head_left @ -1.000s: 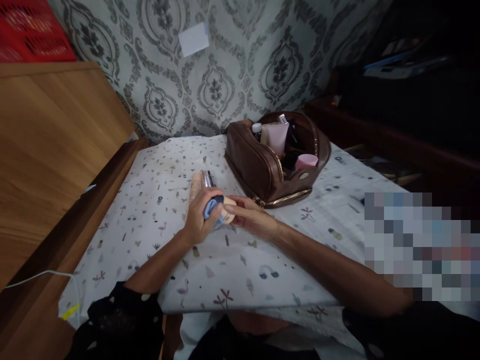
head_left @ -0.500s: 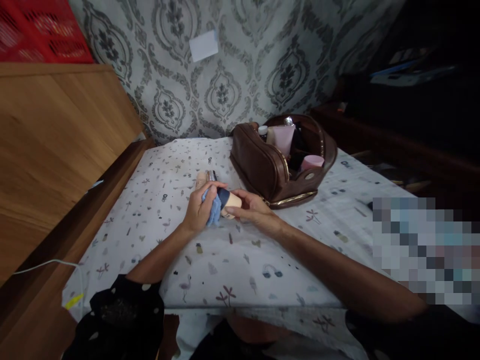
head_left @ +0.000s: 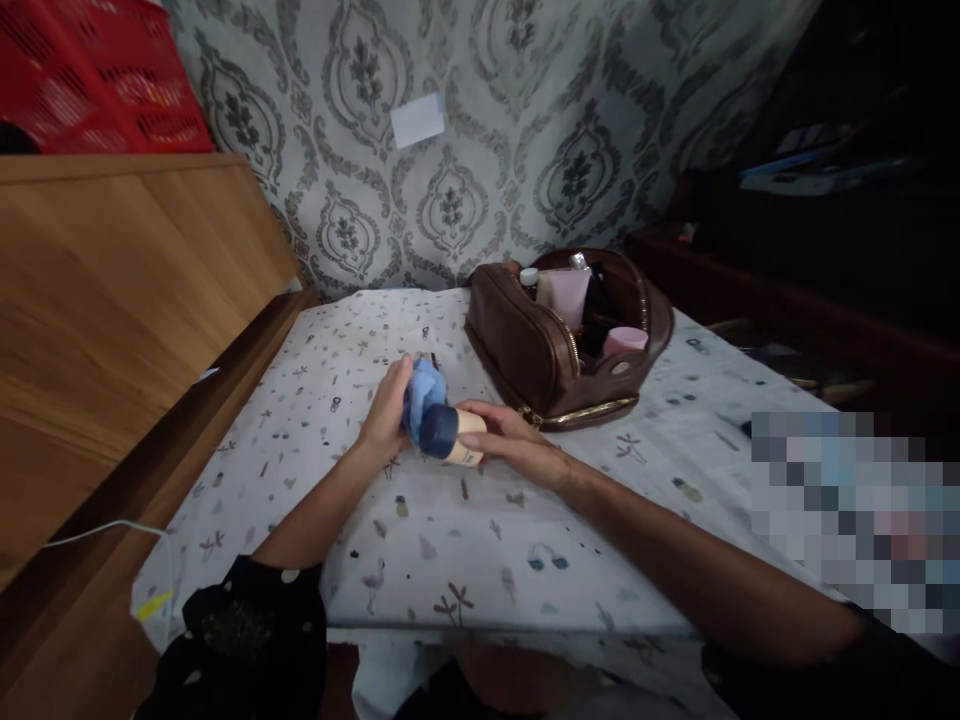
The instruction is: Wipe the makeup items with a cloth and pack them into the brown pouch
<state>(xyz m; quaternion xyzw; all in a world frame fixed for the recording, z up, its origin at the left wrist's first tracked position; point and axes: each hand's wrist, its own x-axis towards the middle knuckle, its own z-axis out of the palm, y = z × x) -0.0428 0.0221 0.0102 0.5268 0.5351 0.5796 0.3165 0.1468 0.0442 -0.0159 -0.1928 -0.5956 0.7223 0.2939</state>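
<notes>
My right hand (head_left: 521,440) is closed round the cream-coloured body of a small bottle (head_left: 455,437) with a dark blue cap, tilted so the cap points left. A crumpled blue cloth (head_left: 426,395) is gripped in my left hand (head_left: 388,408), just beside the cap; whether cloth and cap touch I cannot tell. Behind the cloth, the tip of another small item shows, mostly hidden. To the right of my hands stands an open brown toiletry bag (head_left: 517,345). Inside it are a pale pink tube (head_left: 568,297), a pink-lidded item (head_left: 625,341) and a white-capped bottle (head_left: 529,277).
A white patterned cloth (head_left: 465,560) covers the table. Wooden furniture (head_left: 150,260) borders the left side, with a red plastic basket (head_left: 112,85) on top. A white cable (head_left: 112,525) runs at the left edge. Patterned wallpaper (head_left: 450,205) rises behind, bearing a white paper (head_left: 418,120).
The left hand and blue cloth have drawn back from the bottle, so its dark cap now shows more fully. The bottle has turned slightly. The whole view has shifted a little.
</notes>
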